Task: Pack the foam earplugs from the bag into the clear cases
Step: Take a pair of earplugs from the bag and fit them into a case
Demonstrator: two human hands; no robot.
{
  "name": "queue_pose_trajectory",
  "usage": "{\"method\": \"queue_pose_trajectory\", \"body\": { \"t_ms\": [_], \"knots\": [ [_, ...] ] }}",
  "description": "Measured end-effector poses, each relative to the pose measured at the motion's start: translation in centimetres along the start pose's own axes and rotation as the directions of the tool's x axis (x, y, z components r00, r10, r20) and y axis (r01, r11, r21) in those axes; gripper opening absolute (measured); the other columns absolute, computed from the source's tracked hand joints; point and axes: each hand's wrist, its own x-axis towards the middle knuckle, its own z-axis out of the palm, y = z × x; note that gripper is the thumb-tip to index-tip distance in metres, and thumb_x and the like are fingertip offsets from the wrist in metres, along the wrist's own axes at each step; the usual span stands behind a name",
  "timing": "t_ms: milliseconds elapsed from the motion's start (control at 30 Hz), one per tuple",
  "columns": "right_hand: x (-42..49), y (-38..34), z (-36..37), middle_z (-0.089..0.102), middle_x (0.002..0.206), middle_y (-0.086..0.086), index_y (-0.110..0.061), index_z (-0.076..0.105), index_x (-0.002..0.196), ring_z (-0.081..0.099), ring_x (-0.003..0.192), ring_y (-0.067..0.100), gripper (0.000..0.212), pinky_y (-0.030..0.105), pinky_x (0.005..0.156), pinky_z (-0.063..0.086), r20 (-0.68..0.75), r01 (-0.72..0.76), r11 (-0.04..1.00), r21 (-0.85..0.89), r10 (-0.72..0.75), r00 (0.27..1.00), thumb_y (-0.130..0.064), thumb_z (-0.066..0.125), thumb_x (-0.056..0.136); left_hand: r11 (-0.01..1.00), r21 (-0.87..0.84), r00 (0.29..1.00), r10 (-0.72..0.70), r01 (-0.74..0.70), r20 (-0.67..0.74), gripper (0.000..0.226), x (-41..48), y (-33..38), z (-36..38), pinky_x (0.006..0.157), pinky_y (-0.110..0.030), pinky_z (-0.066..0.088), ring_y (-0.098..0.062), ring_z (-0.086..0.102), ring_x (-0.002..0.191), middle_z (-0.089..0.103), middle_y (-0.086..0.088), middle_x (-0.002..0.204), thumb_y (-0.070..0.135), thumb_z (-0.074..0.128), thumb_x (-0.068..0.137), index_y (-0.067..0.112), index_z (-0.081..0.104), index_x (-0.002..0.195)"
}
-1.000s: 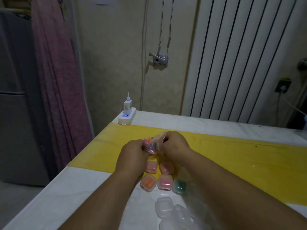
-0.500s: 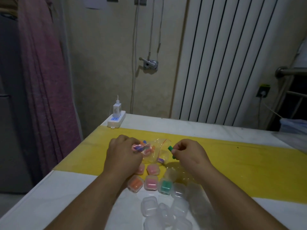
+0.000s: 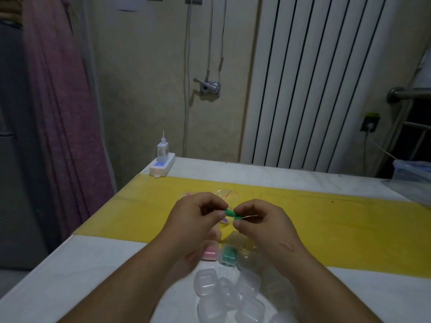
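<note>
Centrally, a green foam earplug [image 3: 229,213] was held just above the tabletop [image 3: 93,276]. One end was pinched by the thumb and forefinger of the left hand [image 3: 196,220] and the other end by those of the right hand [image 3: 263,223], so both hands were closed on it with fingers curled. The clear bag [image 3: 225,194] was seen just behind the hands, partly hidden, and a purple piece [image 3: 225,221] showed through it lower down. The earplug was judged very light, soft and springy, so a gentle pinch at its ends or middle would suit it and squashing would do no harm. The cases were judged light, stiff and rather slippery, best taken by their sides. One green earplug was counted, though two held end to end could not be ruled out. Two filled cases were counted below the hands, a pink case [image 3: 210,252] and a green case [image 3: 228,255]. At least five empty clear cases [image 3: 205,282] were heaped nearer the viewer, but blur prevented an exact count.
</note>
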Motion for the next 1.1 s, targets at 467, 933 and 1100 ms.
{"method": "queue_pose_trajectory", "body": {
  "t_ms": [467, 933, 1100],
  "knots": [
    [-0.2, 0.0, 0.3, 0.073, 0.08, 0.0, -0.025, 0.069, 0.079, 0.071, 0.079, 0.022, 0.026, 0.038, 0.077, 0.058, -0.115, 0.012, 0.995, 0.099, -0.001, 0.993, 0.0, 0.065, 0.083, 0.973, -0.144, 0.983, -0.175, 0.182, 0.063, 0.019, 0.0, -0.1, 0.0, 0.062, -0.026, 0.058, -0.013, 0.067, 0.066, 0.071, 0.001, 0.069, -0.01, 0.074, 0.075, 0.009, 0.07, 0.079],
    [-0.1, 0.7, 1.0, 0.072, 0.077, -0.008, -0.026, 0.07, 0.078, 0.064, 0.07, 0.004, 0.017, 0.038, 0.075, 0.056, -0.042, 0.048, 0.998, 0.038, -0.046, 0.998, -0.009, 0.071, 0.083, 0.947, -0.256, 0.98, -0.175, 0.193, 0.094, 0.021, -0.2, -0.1, -0.2, 0.074, -0.044, 0.059, -0.019, 0.069, 0.071, 0.072, -0.004, 0.075, -0.013, 0.071, 0.076, 0.004, 0.067, 0.087],
    [-0.1, 0.9, 1.1, 0.073, 0.076, 0.002, -0.025, 0.068, 0.079, 0.071, 0.074, 0.025, 0.02, 0.049, 0.076, 0.058, -0.059, 0.015, 0.999, 0.028, -0.013, 0.998, -0.005, 0.071, 0.082, 0.97, -0.176, 0.983, -0.151, 0.168, 0.105, 0.019, -0.1, 0.1, -0.4, 0.064, -0.033, 0.056, -0.016, 0.063, 0.064, 0.067, -0.005, 0.072, -0.009, 0.073, 0.076, 0.007, 0.067, 0.084]
  ]
}}
